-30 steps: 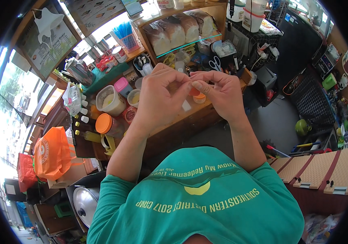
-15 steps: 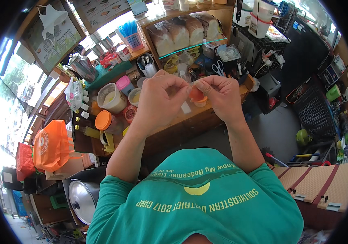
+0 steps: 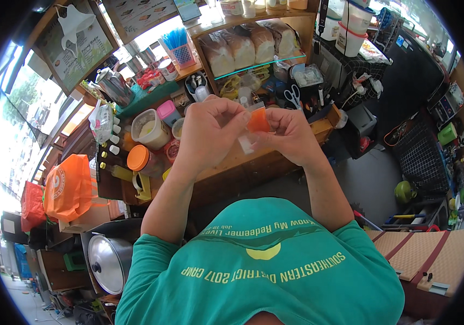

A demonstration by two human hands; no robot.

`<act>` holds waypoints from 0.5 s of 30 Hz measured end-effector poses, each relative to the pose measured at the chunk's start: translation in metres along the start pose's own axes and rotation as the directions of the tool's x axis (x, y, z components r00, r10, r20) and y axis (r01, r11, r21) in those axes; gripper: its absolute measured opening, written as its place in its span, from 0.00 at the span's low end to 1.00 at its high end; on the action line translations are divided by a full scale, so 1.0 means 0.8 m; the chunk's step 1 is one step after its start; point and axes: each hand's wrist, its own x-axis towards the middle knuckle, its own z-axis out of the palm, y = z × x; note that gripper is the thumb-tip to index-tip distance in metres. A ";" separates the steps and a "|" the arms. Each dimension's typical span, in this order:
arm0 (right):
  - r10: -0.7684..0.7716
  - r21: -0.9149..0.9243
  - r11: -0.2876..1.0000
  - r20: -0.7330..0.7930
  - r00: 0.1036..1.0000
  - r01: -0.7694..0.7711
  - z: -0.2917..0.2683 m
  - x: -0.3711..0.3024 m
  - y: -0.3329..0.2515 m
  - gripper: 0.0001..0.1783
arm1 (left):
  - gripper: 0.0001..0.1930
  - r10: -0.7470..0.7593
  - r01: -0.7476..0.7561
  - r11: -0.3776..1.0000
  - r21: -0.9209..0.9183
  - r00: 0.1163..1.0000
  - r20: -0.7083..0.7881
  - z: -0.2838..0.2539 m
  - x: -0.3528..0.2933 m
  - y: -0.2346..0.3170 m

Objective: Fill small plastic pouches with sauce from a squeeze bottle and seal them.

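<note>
A small clear plastic packet with orange contents [image 3: 258, 121] is held up between my two hands, over the front of the wooden counter [image 3: 215, 169]. My left hand [image 3: 210, 130] pinches its left side with thumb and forefinger. On the other side, my right hand [image 3: 290, 134] has its fingers curled and pressed against the packet. Whether the packet's mouth is open cannot be made out. Just below it a narrow whitish strip [image 3: 246, 145] shows, partly behind my fingers.
Left of my hands stand a jar with an orange lid [image 3: 138, 157], a tub of pale contents [image 3: 150, 130] and a tape dispenser [image 3: 143, 187]. Scissors [image 3: 293, 95] stand beyond my right hand. Bagged bread loaves [image 3: 240, 49] fill the shelf ahead. A lidded pot [image 3: 107, 264] is at lower left.
My right hand has turned and shifted slightly down, its fingers now curled beside the packet. More of the orange packet shows between the hands. The whole view has shifted a little.
</note>
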 end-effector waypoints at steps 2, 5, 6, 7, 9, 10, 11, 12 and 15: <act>-0.080 0.013 0.997 -0.024 0.997 0.080 0.000 0.001 -0.002 0.17 | 0.07 0.032 -0.033 0.999 0.031 0.999 0.021 -0.001 0.003 0.006; -0.122 0.056 0.990 -0.112 0.986 0.129 -0.003 0.000 -0.008 0.14 | 0.06 0.072 -0.075 0.995 0.059 0.996 0.059 0.002 0.005 0.009; -0.086 0.091 0.991 -0.174 0.981 0.103 -0.005 0.000 -0.010 0.13 | 0.06 0.082 -0.086 0.994 0.060 0.994 0.076 0.002 0.006 0.010; -0.086 0.090 0.991 -0.173 0.981 0.103 -0.007 -0.001 -0.013 0.13 | 0.06 0.082 -0.086 0.994 0.059 0.994 0.075 0.004 0.006 0.011; -0.026 0.007 1.000 -0.223 0.974 0.029 -0.010 -0.003 -0.016 0.10 | 0.08 0.110 -0.112 0.992 0.049 0.993 0.047 0.008 0.007 0.014; -0.026 0.006 1.000 -0.221 0.975 0.028 -0.011 -0.003 -0.016 0.10 | 0.08 0.109 -0.111 0.993 0.049 0.993 0.045 0.011 0.008 0.014; -0.048 -0.026 0.999 -0.232 0.972 0.043 -0.011 -0.002 -0.015 0.10 | 0.06 0.130 -0.133 0.988 0.075 0.991 0.035 0.013 0.008 0.014; -0.068 -0.059 0.997 -0.242 0.968 0.056 -0.011 -0.002 -0.014 0.09 | 0.05 0.150 -0.152 0.983 0.101 0.988 0.024 0.016 0.008 0.013; -0.065 -0.018 0.998 -0.249 0.966 0.062 -0.003 -0.003 -0.013 0.09 | 0.04 0.154 -0.154 0.981 0.115 0.988 0.013 0.020 0.001 0.009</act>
